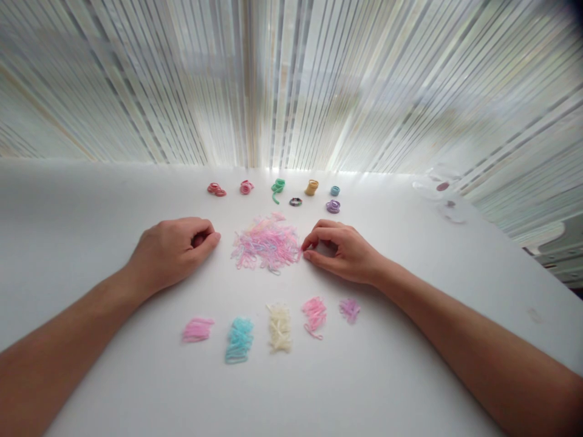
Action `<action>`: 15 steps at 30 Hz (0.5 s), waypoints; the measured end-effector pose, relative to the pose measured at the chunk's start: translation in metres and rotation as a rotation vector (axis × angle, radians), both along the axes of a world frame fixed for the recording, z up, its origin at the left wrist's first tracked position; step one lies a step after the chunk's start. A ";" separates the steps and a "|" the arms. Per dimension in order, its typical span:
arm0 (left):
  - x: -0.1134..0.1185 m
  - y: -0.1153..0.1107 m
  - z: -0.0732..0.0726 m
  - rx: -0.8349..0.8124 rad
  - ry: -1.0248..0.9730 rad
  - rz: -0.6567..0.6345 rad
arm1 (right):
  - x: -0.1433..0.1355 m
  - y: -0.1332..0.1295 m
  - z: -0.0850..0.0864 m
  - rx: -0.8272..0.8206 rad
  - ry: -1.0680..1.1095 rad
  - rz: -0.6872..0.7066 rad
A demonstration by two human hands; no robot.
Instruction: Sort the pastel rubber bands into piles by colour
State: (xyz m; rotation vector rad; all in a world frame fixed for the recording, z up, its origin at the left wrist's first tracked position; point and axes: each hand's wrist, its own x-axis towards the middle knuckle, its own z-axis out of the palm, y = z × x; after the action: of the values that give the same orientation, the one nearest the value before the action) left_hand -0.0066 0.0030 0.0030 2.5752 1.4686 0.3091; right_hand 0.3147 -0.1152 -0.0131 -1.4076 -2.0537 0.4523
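Note:
A loose mixed pile of small pastel bands [268, 243], mostly pink, lies in the middle of the white table. My left hand [175, 252] rests to its left, fingers curled and thumb against the index finger; whatever it holds, if anything, is hidden. At the pile's right edge, my right hand [339, 250] pinches a pink band [300, 254] between thumb and index finger. Nearer to me are separate groups: pink-violet bands [198, 329], blue bands [239, 340], cream bands [279, 328], pink bands [314, 315] and purple bands [350, 309].
Behind the pile sit coiled ties: red [216, 189], pink [246, 187], green [278, 187], yellow [312, 187], blue [335, 190] and purple [333, 206], plus a dark beaded ring [296, 201]. Transparent items [449, 203] lie at right, before a striped curtain [273, 79].

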 end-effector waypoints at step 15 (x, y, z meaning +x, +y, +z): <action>0.001 0.002 -0.003 0.020 0.032 0.011 | -0.011 -0.001 -0.009 0.048 -0.096 0.033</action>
State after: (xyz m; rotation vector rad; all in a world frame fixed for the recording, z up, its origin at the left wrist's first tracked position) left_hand -0.0060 0.0054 0.0000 2.6001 1.4988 0.2868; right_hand 0.3032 -0.1162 -0.0217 -1.3937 -2.1528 0.3525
